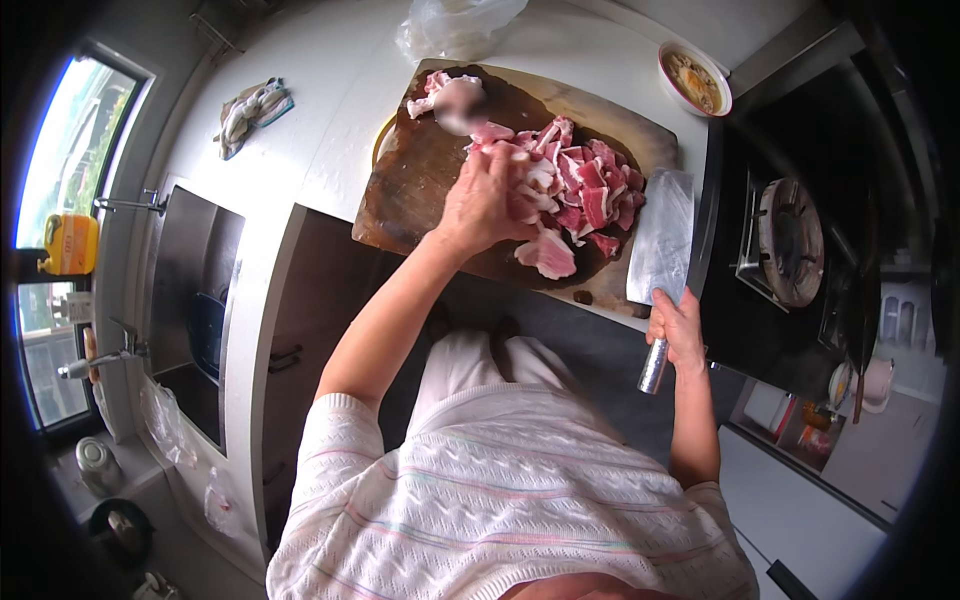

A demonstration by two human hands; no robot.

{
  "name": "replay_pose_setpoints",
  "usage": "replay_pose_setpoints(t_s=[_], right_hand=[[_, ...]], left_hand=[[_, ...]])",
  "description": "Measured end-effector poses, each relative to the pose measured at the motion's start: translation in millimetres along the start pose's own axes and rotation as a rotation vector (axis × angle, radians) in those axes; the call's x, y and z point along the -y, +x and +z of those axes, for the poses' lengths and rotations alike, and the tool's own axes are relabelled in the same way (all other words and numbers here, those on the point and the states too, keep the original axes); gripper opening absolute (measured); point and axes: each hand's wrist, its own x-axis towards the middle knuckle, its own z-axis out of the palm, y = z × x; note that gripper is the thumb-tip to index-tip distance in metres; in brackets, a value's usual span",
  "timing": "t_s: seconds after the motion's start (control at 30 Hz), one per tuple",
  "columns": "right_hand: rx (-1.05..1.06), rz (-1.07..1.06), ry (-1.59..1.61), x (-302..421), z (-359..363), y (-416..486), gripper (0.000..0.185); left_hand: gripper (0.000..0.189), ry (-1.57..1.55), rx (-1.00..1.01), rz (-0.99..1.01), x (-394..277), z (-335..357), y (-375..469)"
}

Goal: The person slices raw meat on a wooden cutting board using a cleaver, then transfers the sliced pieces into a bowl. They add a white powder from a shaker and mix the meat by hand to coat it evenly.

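My left hand (484, 195) lies on the left side of a heap of cut raw meat (592, 184), its fingers spread over pale, fatty pieces. The heap rests on a wet wooden cutting board (409, 180). My right hand (677, 326) grips the metal handle of a cleaver (661, 232), whose broad blade lies flat over the board's right edge, beside the meat. Another piece of raw meat (431, 91) sits at the board's far left corner, partly blurred. A slice of meat (547, 255) lies near the board's front edge.
A clear plastic bag (454, 26) is behind the board. A bowl of food (695, 79) stands at the back right, beside a gas stove burner (791, 244). A crumpled cloth (253, 112) lies on the counter at left, near the sink (195, 247).
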Motion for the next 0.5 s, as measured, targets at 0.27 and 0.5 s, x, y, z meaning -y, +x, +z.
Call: replay_pose_setpoints(t_s=[0.27, 0.5], right_hand=[[0.038, 0.027, -0.083, 19, 12, 12, 0.014], [0.002, 0.028, -0.101, 15, 0, 10, 0.016]], left_hand=[[0.097, -0.038, 0.1, 0.162, -22, 0, 29], [0.033, 0.216, -0.032, -0.095, 64, -41, 70]])
